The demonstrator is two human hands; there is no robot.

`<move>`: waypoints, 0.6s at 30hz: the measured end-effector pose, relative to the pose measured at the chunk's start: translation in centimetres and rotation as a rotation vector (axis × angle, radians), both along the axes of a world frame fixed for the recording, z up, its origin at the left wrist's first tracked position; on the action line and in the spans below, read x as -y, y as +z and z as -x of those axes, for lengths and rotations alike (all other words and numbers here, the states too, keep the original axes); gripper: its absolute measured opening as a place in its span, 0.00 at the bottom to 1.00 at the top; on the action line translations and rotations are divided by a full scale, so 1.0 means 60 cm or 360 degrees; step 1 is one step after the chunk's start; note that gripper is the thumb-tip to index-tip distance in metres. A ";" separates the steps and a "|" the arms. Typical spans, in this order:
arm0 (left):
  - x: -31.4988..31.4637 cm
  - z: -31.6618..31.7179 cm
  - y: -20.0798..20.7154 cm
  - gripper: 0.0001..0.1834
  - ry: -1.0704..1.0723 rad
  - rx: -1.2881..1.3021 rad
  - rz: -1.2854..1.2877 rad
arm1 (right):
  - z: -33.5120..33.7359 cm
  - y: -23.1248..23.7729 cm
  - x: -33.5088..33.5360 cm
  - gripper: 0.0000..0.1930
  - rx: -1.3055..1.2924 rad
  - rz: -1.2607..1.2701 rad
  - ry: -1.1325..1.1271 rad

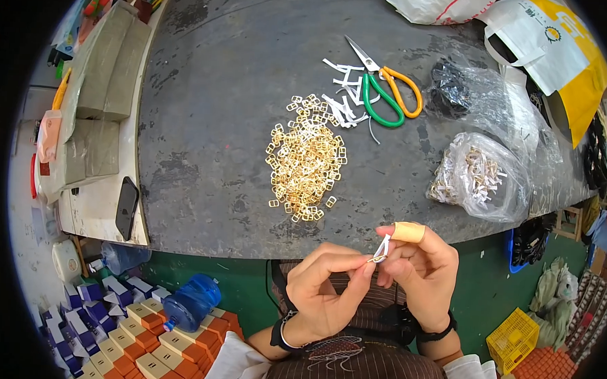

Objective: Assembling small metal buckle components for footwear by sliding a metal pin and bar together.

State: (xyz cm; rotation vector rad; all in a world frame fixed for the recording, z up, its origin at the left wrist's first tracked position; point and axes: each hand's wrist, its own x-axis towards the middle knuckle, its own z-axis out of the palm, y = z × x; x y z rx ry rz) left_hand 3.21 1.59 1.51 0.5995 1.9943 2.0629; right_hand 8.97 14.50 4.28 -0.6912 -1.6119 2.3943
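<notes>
Just past the table's near edge, my two hands meet over a small gold buckle with a white strip through or against it; which, I cannot tell. Thumb and forefinger of my left hand pinch the buckle from the left. On the other side, my right hand has its fingers closed about the strip, a tan wrap on its forefinger. Beyond them lies a heap of loose gold buckles. Cut white strips are scattered behind it, beside scissors with one green and one orange handle.
To the right, a clear plastic bag holds many buckles with white strips. Crumpled plastic and a white-and-yellow bag lie behind. A phone rests on the left ledge. Below stand a blue water bottle and stacked boxes.
</notes>
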 end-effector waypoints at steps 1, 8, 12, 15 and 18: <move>-0.001 0.000 0.001 0.07 -0.0003 0.0003 -0.0001 | 0.000 0.001 -0.003 0.14 0.0032 -0.0032 -0.0008; -0.008 0.005 -0.001 0.06 -0.0122 0.0135 0.0071 | -0.002 -0.003 -0.007 0.09 0.0072 -0.0111 -0.0071; -0.009 0.009 -0.005 0.06 -0.0091 0.0191 0.0059 | -0.005 -0.006 -0.009 0.08 0.0034 -0.0077 -0.0052; -0.010 0.010 -0.004 0.06 -0.0137 0.0178 0.0073 | -0.006 -0.003 -0.015 0.07 0.0086 -0.0086 -0.0028; -0.013 0.010 -0.005 0.05 -0.0176 0.0182 0.0121 | -0.007 -0.003 -0.024 0.06 0.0187 -0.0116 -0.0005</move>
